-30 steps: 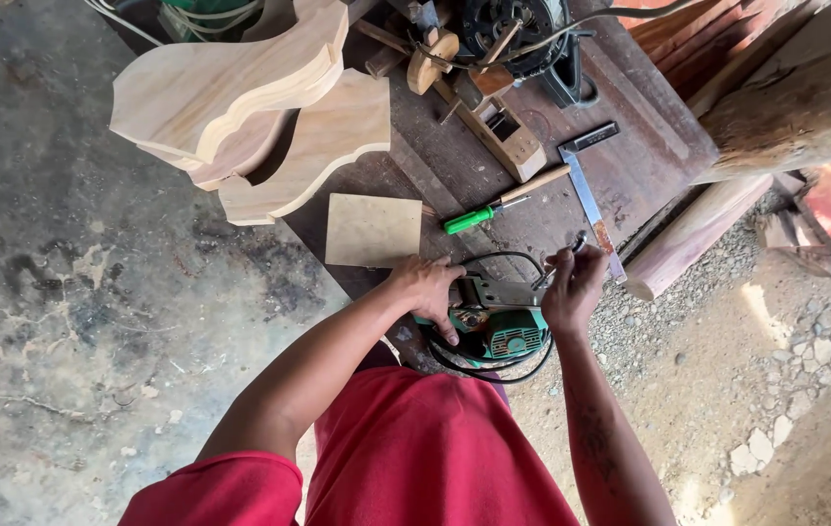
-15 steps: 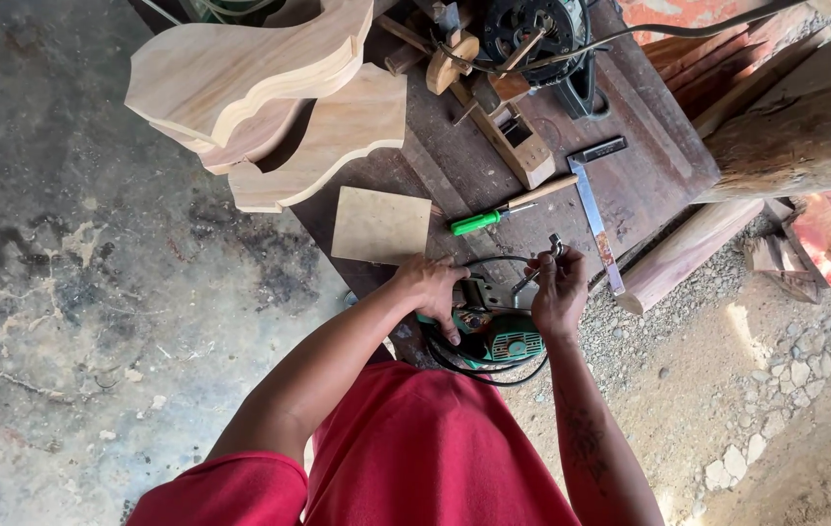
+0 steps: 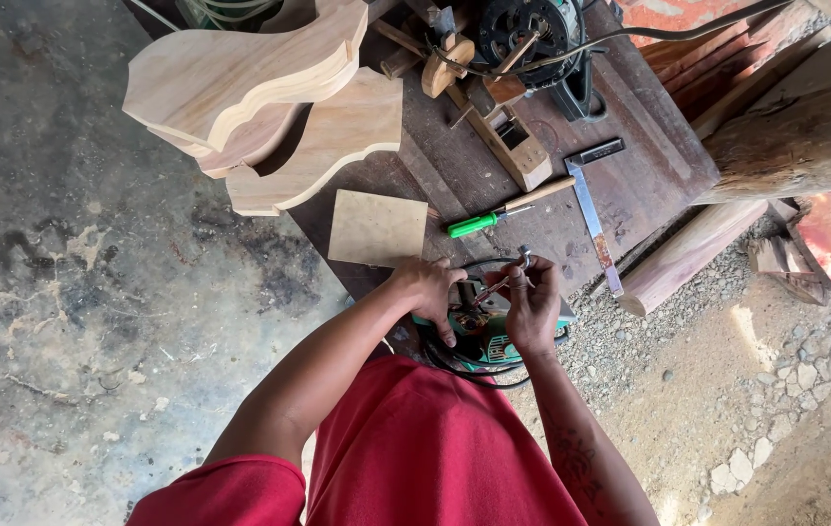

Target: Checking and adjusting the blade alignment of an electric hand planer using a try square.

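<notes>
Your bench [image 3: 649,185] carries everything. At its far left lie the curved boards [image 3: 240,88], the largest pieces, and just this side of them sits a square panel [image 3: 376,227]. Right of the panel lie a steel square [image 3: 595,219] and a green-handled screwdriver [image 3: 503,209]. At the near edge sits the green power tool [image 3: 488,336]: your left hand [image 3: 430,292] presses down on it, fingers curled over its body, while your right hand [image 3: 532,307] pinches a small metal key [image 3: 517,268] above it
</notes>
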